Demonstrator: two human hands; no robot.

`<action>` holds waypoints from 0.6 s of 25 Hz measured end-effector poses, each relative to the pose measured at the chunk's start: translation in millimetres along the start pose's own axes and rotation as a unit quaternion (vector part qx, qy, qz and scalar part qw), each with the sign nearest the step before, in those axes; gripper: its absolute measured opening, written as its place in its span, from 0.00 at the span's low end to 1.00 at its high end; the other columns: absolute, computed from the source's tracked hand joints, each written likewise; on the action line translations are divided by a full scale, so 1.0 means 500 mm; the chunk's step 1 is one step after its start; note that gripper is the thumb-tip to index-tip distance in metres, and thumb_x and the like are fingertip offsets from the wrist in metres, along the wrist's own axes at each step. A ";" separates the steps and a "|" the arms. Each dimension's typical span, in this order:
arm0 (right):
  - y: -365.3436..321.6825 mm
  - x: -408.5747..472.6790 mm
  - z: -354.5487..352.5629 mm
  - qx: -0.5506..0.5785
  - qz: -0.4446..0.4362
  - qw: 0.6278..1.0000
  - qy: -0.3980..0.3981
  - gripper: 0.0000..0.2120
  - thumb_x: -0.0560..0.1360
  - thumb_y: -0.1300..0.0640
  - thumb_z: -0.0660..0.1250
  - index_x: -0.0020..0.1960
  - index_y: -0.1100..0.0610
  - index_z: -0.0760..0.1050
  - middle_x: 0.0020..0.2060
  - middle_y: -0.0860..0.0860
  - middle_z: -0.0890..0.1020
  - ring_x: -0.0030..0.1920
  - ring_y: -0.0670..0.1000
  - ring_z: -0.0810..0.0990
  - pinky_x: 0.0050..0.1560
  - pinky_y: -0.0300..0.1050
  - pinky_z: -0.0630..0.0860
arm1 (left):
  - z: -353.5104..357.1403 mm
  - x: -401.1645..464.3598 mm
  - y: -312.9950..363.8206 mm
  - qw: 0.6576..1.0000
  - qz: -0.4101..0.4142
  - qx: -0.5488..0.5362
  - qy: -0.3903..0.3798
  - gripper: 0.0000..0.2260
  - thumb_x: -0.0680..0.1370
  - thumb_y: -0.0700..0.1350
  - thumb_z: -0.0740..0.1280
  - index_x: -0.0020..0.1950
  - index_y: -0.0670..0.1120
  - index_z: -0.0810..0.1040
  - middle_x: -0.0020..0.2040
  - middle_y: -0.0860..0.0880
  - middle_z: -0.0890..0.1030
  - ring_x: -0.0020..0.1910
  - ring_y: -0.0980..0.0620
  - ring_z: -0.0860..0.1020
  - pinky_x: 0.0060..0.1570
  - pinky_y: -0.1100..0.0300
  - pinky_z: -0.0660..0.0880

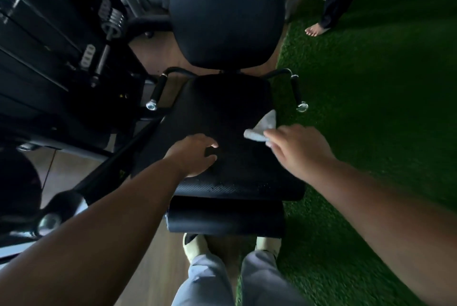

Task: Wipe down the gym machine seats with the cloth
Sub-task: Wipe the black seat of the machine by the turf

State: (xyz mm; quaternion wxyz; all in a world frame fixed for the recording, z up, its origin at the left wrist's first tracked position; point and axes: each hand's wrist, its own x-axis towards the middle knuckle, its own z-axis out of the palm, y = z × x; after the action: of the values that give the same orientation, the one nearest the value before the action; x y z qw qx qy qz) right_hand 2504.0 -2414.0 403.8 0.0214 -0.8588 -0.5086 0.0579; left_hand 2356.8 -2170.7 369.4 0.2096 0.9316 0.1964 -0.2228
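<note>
Wiping is underway on the seat (222, 117), I'd say, somewhere mid-pass. The right hand (299, 150) is gripping the cloth (263, 127) with the fingers bunched round it, and the pale cloth is sticking out ahead of the knuckles, lying near the seat's right edge. Whether it's pressing flat on the pad or just skimming it, I can't tell, since that hand is blurring a bit.

The left hand (195, 155) is resting on the seat toward the front left, fingers loosely spread and holding nothing, looking like it's just bracing. Both arms are reaching forward and down from the front edge.

Next move is probably dragging the cloth across toward the left edge and up to the back, where the backrest (226, 9) is standing. The left hand is sitting right in that path, so it'll need lifting.
</note>
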 end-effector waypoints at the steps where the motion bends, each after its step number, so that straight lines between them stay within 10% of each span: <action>1: -0.013 -0.018 0.034 0.003 -0.015 1.000 -0.028 0.12 0.81 0.48 0.59 0.62 0.49 0.74 0.47 0.49 0.81 0.43 0.54 0.79 0.40 0.49 0.76 | 0.013 0.005 0.000 1.000 -0.001 0.013 0.005 0.19 0.79 0.57 0.65 0.70 0.60 0.72 0.71 0.56 0.71 0.67 0.52 0.73 0.64 0.50 0.72; 4: -0.058 -0.076 0.117 0.032 0.003 0.990 -0.140 0.16 0.80 0.43 0.58 0.65 0.46 0.71 0.54 0.47 0.79 0.54 0.54 0.79 0.54 0.52 0.73 | 0.055 0.009 -0.010 0.999 -0.006 0.047 0.001 0.24 0.79 0.57 0.64 0.75 0.58 0.67 0.77 0.53 0.64 0.74 0.49 0.65 0.71 0.49 0.63; 9: -0.073 -0.059 0.160 0.092 0.120 0.987 -0.055 0.22 0.78 0.43 0.61 0.70 0.50 0.68 0.63 0.52 0.75 0.63 0.57 0.74 0.62 0.56 0.70 | 0.108 0.011 -0.071 0.997 0.006 0.054 0.057 0.25 0.79 0.58 0.64 0.76 0.57 0.67 0.77 0.51 0.65 0.76 0.49 0.62 0.72 0.47 0.60; 15: -0.074 0.046 0.245 0.083 0.247 0.953 -0.156 0.35 0.78 0.31 0.45 0.80 0.45 0.46 0.80 0.59 0.46 0.79 0.65 0.44 0.76 0.65 0.46 | 0.150 0.069 -0.111 0.988 -0.012 0.056 0.142 0.24 0.80 0.59 0.61 0.75 0.56 0.68 0.77 0.49 0.66 0.76 0.48 0.62 0.72 0.44 0.59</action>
State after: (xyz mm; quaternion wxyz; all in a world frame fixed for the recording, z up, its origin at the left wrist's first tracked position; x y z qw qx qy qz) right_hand 2468.0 -2378.9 284.1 -0.0014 -0.9331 -0.2708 0.2365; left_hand 2334.8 -2150.8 274.4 0.1248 0.9614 0.2231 -0.1014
